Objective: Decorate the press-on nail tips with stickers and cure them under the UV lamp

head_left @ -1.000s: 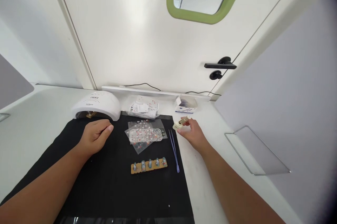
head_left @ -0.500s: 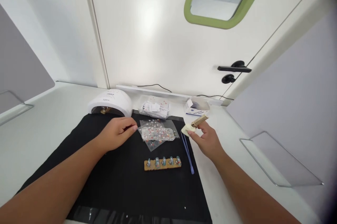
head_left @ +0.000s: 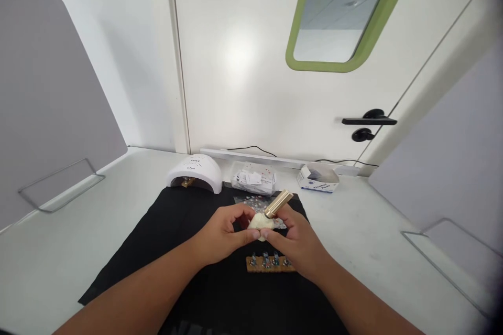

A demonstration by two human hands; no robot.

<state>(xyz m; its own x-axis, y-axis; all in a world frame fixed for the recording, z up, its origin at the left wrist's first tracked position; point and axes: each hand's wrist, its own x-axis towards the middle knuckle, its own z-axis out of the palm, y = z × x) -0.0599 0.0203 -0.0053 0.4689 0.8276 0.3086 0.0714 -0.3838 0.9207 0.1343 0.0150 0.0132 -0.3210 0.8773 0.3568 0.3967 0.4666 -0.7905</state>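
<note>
Both hands meet over the black mat (head_left: 188, 251). Between them is a cream-coloured nail polish bottle (head_left: 260, 221) with a gold ribbed cap (head_left: 280, 203), tilted up to the right. My left hand (head_left: 222, 233) is closed, thumb and fingertips against the bottle's left side. My right hand (head_left: 296, 240) is closed around its right side, beside the cap. Just below my hands lies a tan strip (head_left: 259, 268) carrying several decorated blue-green nail tips (head_left: 266, 260), its right end hidden by my right hand. Behind my hands, a clear bag of small decorations (head_left: 253, 201) is partly covered.
A white nail lamp (head_left: 196, 168) stands at the back left of the mat, a gold piece inside its opening. Beside it are a bag of white packets (head_left: 253, 177) and an open alcohol pad box (head_left: 318, 177). Behind the table is a door with a black handle (head_left: 369, 121).
My right hand has brought the bottle left to the middle. My left hand has moved right and taken hold of it too. The view has tilted up and shifted left.
</note>
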